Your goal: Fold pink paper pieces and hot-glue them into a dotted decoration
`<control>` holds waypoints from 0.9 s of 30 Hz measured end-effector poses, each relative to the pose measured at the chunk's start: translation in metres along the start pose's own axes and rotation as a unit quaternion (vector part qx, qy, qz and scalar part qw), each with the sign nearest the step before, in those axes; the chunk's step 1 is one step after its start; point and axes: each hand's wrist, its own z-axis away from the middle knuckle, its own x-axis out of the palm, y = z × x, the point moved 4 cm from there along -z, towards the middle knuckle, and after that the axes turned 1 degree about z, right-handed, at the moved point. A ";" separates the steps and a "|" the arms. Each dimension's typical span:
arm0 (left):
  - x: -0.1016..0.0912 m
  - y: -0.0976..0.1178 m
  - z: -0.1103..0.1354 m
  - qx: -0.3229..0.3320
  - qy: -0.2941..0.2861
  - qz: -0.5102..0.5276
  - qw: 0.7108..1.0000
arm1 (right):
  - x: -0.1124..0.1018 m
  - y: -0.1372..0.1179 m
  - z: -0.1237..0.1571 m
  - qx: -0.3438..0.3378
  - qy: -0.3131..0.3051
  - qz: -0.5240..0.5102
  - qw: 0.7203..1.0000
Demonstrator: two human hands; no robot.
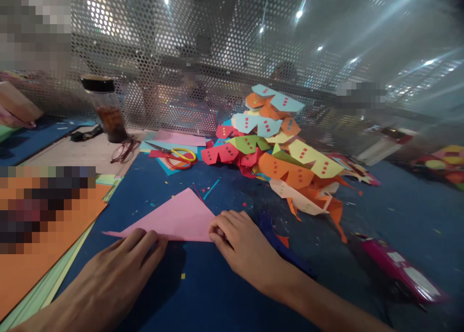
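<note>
A sheet of pink paper [177,218], folded into a triangle, lies on the blue table in front of me, its point facing away. My left hand [125,267] has its bent fingers pressed together on the near folded edge, left of the middle. At the right corner, my right hand [241,242] pinches the paper between curled fingers and thumb. The undersides of my left fingertips are hidden. Small paper scraps are scattered around the triangle.
A pile of folded paper shapes [286,165] stands beyond my right hand. Scissors [174,158] with red and yellow handles lie behind the triangle. Around them are a lidded bottle [105,112], glasses [124,150], orange sheets [54,245], a blue tool [282,245] and a magenta object [402,269].
</note>
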 end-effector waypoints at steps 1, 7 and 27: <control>0.002 0.000 0.001 -0.005 -0.003 0.005 1.000 | 0.000 0.000 0.000 0.000 0.000 -0.001 1.000; 0.008 -0.001 0.004 -0.020 -0.011 0.018 1.000 | 0.000 0.001 0.000 -0.003 0.001 0.004 1.000; -0.012 0.004 -0.019 -0.040 -0.135 0.060 0.988 | -0.006 -0.001 -0.002 0.024 -0.027 0.009 0.999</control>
